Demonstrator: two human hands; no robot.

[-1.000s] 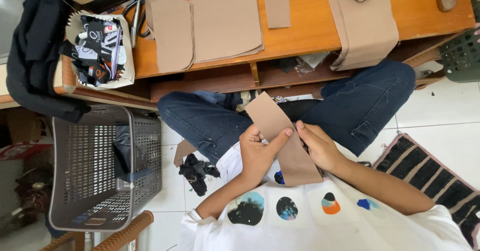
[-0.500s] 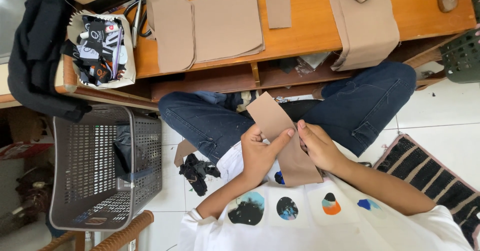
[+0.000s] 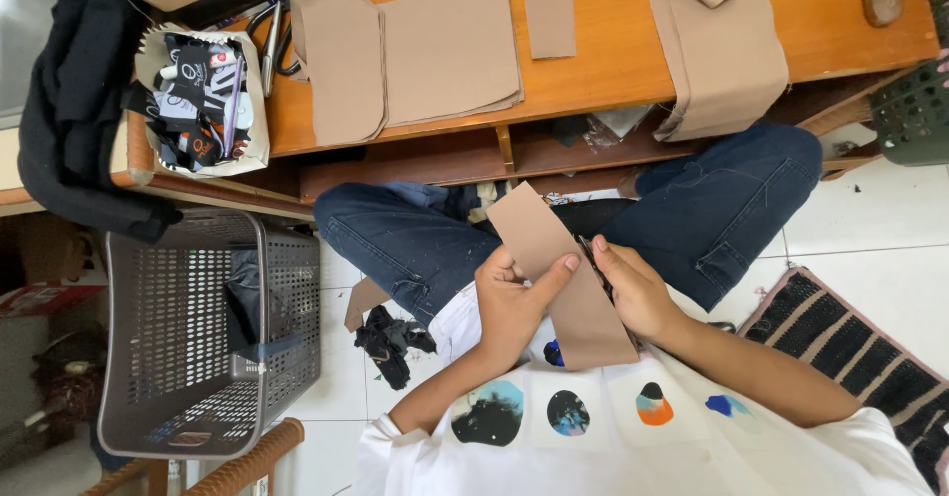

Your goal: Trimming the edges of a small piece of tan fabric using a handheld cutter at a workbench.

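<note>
Wooden table (image 3: 613,71) across top, tan fabric pieces (image 3: 415,51) spread on it. Grey plastic basket (image 3: 208,338) on floor at left, black garment (image 3: 79,111) draped above. Striped mat (image 3: 850,348) at right. Tan fabric strip (image 3: 559,274) over lap, tilted, above jeans. Left hand (image 3: 514,298) grips strip, thumb on top; right hand (image 3: 638,289) closed on its other edge. Black scraps (image 3: 390,343) on tile near knee.

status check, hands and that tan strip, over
Left hand and right hand both grip tan fabric strip over lap. Nothing in the way.
</note>
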